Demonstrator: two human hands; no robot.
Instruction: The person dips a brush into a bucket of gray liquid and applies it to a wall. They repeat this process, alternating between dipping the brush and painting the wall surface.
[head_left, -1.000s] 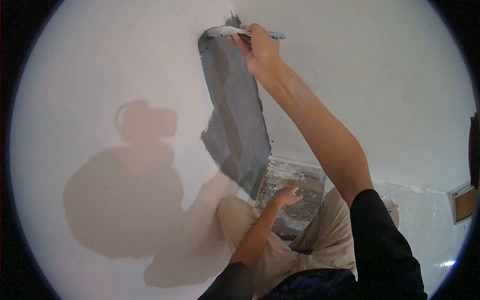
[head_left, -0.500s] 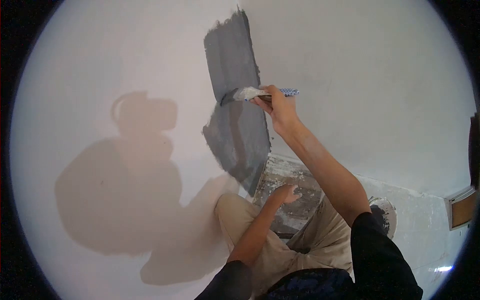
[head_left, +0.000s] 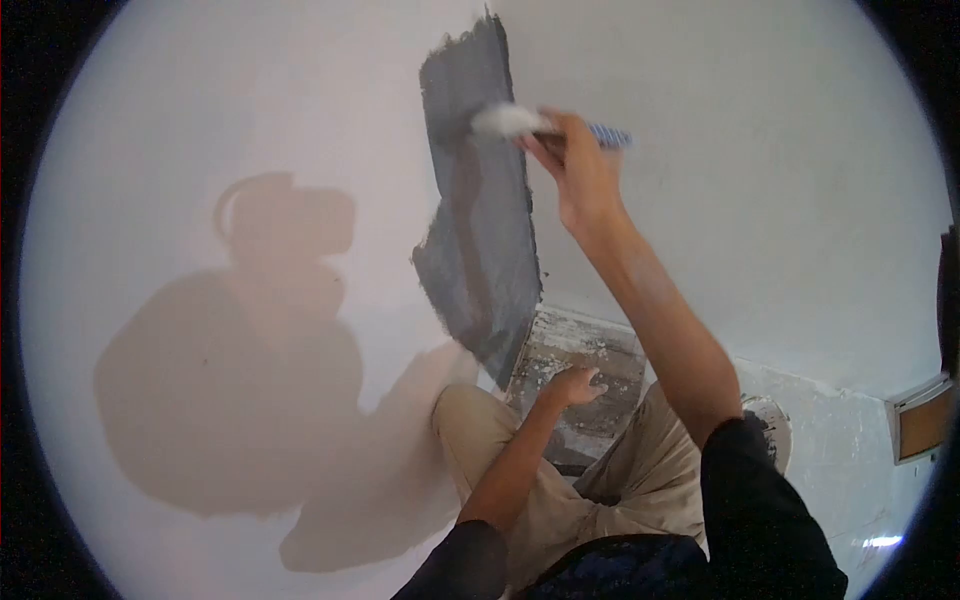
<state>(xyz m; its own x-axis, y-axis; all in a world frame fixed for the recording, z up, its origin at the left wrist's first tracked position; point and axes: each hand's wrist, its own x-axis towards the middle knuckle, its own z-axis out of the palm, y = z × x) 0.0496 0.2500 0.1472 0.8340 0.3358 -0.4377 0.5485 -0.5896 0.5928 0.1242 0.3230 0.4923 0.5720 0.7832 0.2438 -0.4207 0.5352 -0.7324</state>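
A paintbrush is gripped in my right hand, its pale head smeared by motion and a blue-patterned handle end sticking out behind my fingers. The brush head lies over the upper part of a grey painted patch on the white wall; whether the bristles touch it is blurred. A darker streak runs down the patch. My left hand rests by my left knee, above a stained, paint-spotted plank surface. Its fingers look loosely apart, and nothing shows in them.
A bucket with dark grey stuff inside stands beside my right leg, partly behind my sleeve. The grey patch ends at the wall corner; another pale wall lies to the right. A brown-panelled frame is at the far right.
My right hand has moved the paintbrush up along the grey patch and slightly right. The grey now covers its left edge more evenly. My left hand has hardly moved.
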